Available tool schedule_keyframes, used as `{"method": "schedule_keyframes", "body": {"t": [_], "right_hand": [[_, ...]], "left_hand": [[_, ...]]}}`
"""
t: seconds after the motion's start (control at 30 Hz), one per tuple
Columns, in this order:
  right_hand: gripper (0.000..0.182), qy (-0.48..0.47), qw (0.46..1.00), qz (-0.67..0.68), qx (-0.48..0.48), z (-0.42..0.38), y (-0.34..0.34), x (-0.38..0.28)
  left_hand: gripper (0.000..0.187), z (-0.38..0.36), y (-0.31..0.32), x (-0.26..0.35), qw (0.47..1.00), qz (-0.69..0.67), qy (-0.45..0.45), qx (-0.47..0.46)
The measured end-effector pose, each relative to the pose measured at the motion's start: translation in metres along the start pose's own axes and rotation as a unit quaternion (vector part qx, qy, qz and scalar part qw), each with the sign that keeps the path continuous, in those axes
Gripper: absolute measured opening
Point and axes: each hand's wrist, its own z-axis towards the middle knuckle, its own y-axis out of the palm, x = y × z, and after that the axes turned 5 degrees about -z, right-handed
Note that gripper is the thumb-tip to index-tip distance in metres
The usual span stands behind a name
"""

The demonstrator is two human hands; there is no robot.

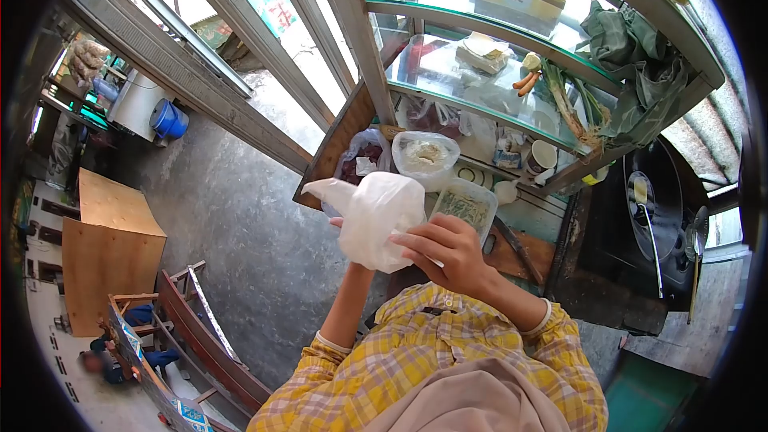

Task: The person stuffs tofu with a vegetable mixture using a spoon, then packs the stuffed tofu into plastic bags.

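A whitish, cloudy plastic bag (382,220) is held up in front of my chest, with one corner sticking out to the left. My left hand (337,223) holds it from behind and below; most of its fingers are hidden by the bag. My right hand (448,250) pinches the bag's right side with fingers and thumb. What the bag contains, if anything, cannot be made out. Just beyond it are a tub of white flour-like powder (426,154) and a clear container of chopped greens (468,206). A knife (516,248) lies right of my right hand, on a wooden board (506,260).
A glass display case (488,72) holds carrots (526,82) and leeks (564,100). To the right, a wok (644,208) with a long-handled utensil sits on a black stove. A wooden bench (208,352) stands lower left. A blue bucket (169,120) is farther off; a person (120,360) is at lower left.
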Motion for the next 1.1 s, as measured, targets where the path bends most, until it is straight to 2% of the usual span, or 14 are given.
{"method": "schedule_keyframes", "body": {"t": [0.1,0.2,0.3,0.37,0.47,0.57,0.7,0.77,0.87,0.9,1.0,1.1], "right_hand": [[0.021,0.007,0.998,-0.067,-0.005,0.0,-0.002,-0.002],[0.025,0.01,0.999,-0.031,-0.014,-0.004,0.0,0.002],[0.023,0.02,0.996,-0.079,-0.034,-0.001,-0.004,0.003],[0.018,0.027,0.997,-0.062,-0.045,-0.005,-0.003,0.007],[0.014,0.045,0.996,-0.069,-0.038,-0.003,-0.005,0.006],[0.012,0.051,0.996,-0.048,-0.062,-0.007,-0.001,0.007],[0.011,0.058,0.995,-0.066,-0.049,-0.005,-0.003,0.007],[0.011,0.088,0.994,-0.045,-0.035,-0.004,-0.001,0.014],[0.014,0.18,0.983,0.026,-0.04,-0.011,0.004,0.041],[0.016,0.216,0.974,0.057,-0.046,-0.012,0.005,0.051],[0.022,0.322,0.932,0.136,-0.093,-0.007,0.003,0.071],[0.029,0.362,0.91,0.175,-0.102,-0.009,0.008,0.09]], "left_hand": [[0.091,0.002,0.003,0.0,0.999,-0.01,-0.037,-0.015],[0.093,0.004,0.006,-0.001,0.997,-0.023,-0.07,-0.027],[0.096,0.006,0.007,-0.005,0.995,-0.044,-0.083,-0.024],[0.098,0.005,0.008,-0.007,0.994,-0.069,-0.086,-0.027],[0.099,0.006,0.01,-0.008,0.952,-0.242,-0.093,-0.165],[0.1,0.002,-0.001,-0.016,0.99,-0.082,-0.107,0.037],[0.102,-0.001,-0.027,-0.038,0.998,0.014,-0.056,0.012],[0.099,-0.001,0.043,0.003,0.994,0.045,-0.086,0.048],[0.092,0.003,-0.009,-0.008,0.962,-0.168,-0.2,-0.085],[0.076,0.0,0.023,0.002,0.98,-0.04,-0.195,0.018],[0.072,-0.002,0.022,-0.001,0.97,0.071,-0.231,-0.004],[0.062,-0.005,0.023,-0.006,0.967,0.01,-0.254,-0.019]]}}
